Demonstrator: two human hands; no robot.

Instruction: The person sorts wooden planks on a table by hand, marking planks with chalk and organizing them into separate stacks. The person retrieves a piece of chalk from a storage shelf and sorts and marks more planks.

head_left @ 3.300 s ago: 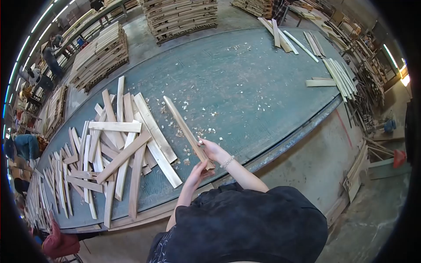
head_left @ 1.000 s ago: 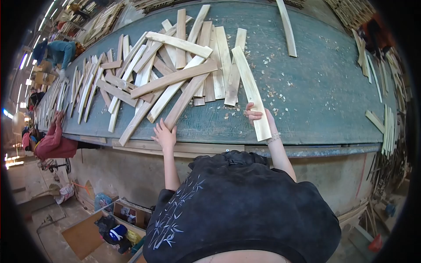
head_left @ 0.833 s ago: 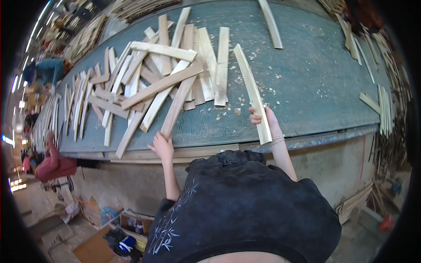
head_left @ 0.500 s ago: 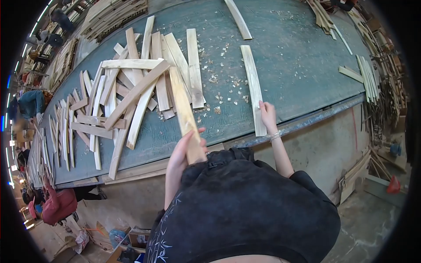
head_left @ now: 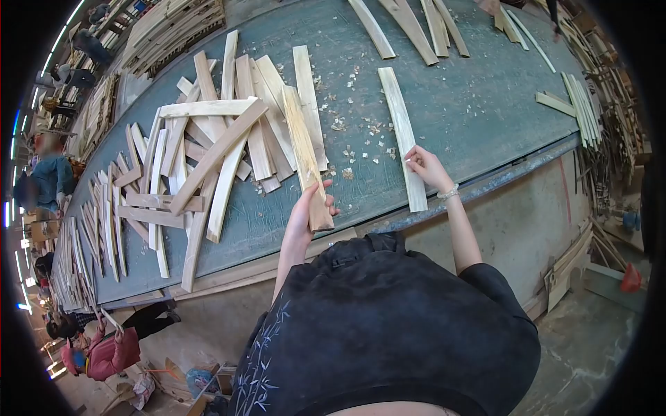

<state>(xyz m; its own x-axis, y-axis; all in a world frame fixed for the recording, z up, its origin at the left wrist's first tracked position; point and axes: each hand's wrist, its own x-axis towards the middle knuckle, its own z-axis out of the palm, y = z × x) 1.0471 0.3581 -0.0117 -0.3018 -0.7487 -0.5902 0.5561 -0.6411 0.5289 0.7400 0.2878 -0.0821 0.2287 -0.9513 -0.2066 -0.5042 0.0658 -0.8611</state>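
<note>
My left hand (head_left: 310, 208) is wrapped round the lower part of a pale wooden slat (head_left: 302, 142), held up over the table with its far end towards the pile. To the right, another light wooden slat (head_left: 397, 118) lies on the table, its near end by the front edge. My right hand (head_left: 429, 170) is over this slat's right edge, fingers curled into a pinch. Anything small between those fingertips is too hidden to name. Left of my left hand is a loose pile of wooden slats (head_left: 215, 142), crossing at many angles.
The green table (head_left: 479, 132) carries scattered wood chips (head_left: 347, 142). Several slats (head_left: 413, 31) lie at the far side, and a bundle of slats (head_left: 581, 111) at the right edge. A person in a pink top (head_left: 114, 353) stands at lower left, another in teal (head_left: 52, 180) beyond.
My left hand has moved slightly right and towards the table with its slat. The right hand's fingers have curled in more. Several slats have appeared at the table's far side.
</note>
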